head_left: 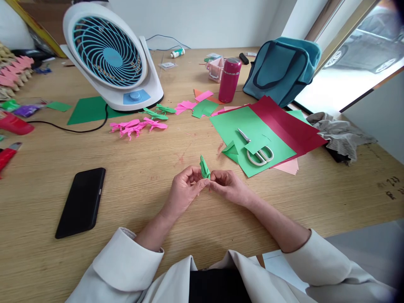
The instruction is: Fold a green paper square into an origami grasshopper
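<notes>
A small green folded paper figure (204, 167) stands upright between my two hands, just above the table. My left hand (184, 185) pinches its lower left side between thumb and fingers. From the other side, my right hand (229, 187) pinches the lower right edge. The figure's pointed top sticks up past the fingers, while its base is partly hidden by the fingertips. To the right lie a green folded paper piece (231, 151) and white-handled scissors (261, 156), partly covered by a small green scrap (256, 144).
Green sheets (227, 122) and red sheets (284, 126) are stacked at right. Pink folded figures (135, 127) and green ones (155, 113) lie before the fan (110, 59). A phone (81, 202) rests at left. A pink bottle (229, 80) and teal bag (280, 69) stand behind.
</notes>
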A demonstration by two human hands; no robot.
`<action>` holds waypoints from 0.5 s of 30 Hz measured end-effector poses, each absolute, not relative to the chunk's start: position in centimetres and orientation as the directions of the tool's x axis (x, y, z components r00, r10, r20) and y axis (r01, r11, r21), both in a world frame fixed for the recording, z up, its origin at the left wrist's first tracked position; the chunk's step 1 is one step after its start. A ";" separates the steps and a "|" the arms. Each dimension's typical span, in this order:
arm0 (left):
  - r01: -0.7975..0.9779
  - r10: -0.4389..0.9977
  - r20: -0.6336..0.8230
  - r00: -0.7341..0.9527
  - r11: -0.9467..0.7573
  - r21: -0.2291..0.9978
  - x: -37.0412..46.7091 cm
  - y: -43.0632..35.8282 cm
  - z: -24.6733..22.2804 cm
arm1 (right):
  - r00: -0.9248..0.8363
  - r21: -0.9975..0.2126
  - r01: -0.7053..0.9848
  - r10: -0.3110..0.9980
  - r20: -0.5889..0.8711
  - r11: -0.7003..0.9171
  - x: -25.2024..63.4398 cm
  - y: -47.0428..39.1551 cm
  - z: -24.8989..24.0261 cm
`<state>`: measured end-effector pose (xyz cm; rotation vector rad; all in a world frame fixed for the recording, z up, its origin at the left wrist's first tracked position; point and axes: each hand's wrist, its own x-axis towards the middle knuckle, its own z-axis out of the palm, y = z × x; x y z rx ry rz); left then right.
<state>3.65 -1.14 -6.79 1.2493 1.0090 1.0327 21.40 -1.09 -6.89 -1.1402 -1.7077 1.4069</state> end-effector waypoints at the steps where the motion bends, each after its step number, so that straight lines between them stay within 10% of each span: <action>1: -0.061 0.972 -0.023 0.232 0.038 0.997 3.6 -1.1 -6.7 | -0.415 -0.976 0.214 0.908 -0.053 0.042 21.4 -1.1 -6.9; 15: -0.051 0.982 -0.078 0.173 0.088 0.995 4.0 -1.2 -6.4 | -0.462 -0.952 0.277 0.887 -0.013 0.130 21.1 -1.6 -6.6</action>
